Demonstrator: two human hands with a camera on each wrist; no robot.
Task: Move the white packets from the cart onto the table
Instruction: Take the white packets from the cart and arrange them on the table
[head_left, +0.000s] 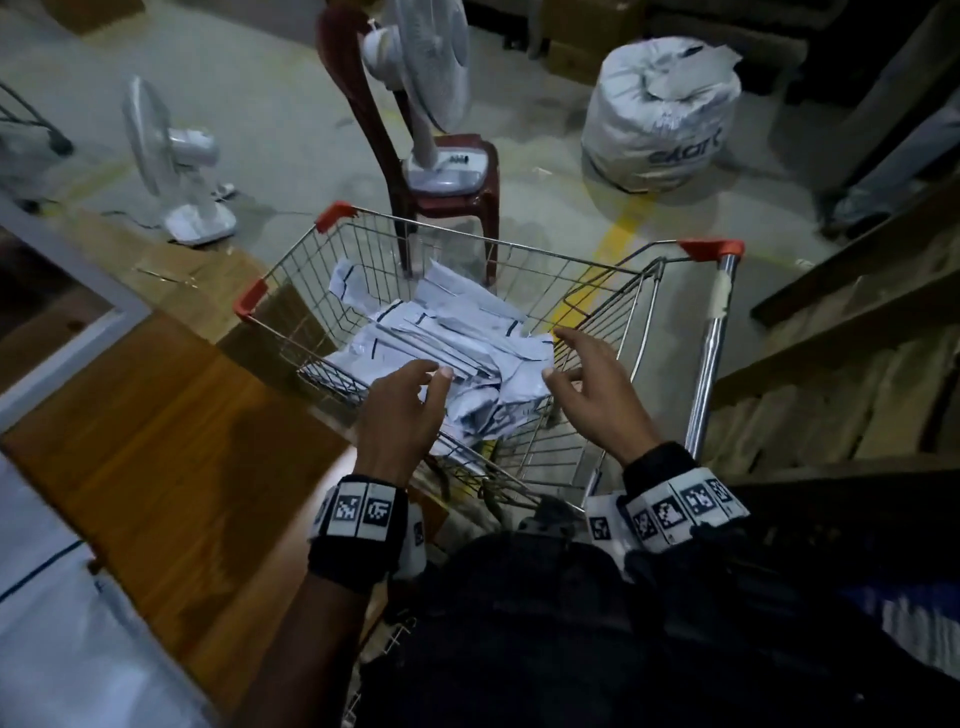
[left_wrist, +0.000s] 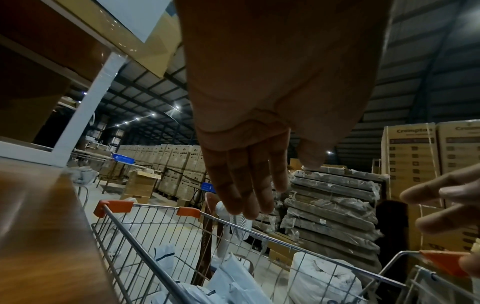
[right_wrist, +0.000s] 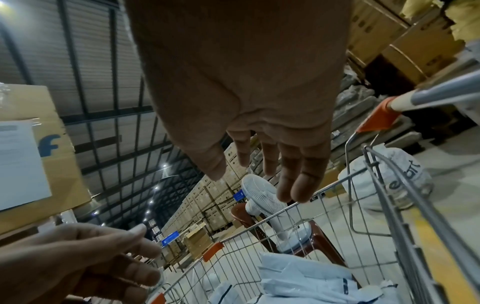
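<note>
Several white packets (head_left: 441, 338) with dark edge stripes lie heaped in a wire cart (head_left: 291, 270) with orange corner caps. Both hands hover above the near end of the heap, holding nothing. My left hand (head_left: 410, 395) has loosely spread fingers over the pile's left side. My right hand (head_left: 587, 379) is held open over the right side, near the cart's wall. The wooden table (head_left: 156, 447) runs along the cart's left. In the left wrist view the left hand (left_wrist: 249, 185) hangs open above the packets (left_wrist: 228, 275). The right wrist view shows the right hand (right_wrist: 272, 170) open above the packets (right_wrist: 301, 279).
A red plastic chair (head_left: 447, 197) carrying a white fan (head_left: 426, 83) stands just beyond the cart. Another fan (head_left: 171, 161) sits on the floor at left, a full white sack (head_left: 660, 114) at right. Wrapped bundles (head_left: 852, 395) are stacked right of the cart handle (head_left: 711, 343).
</note>
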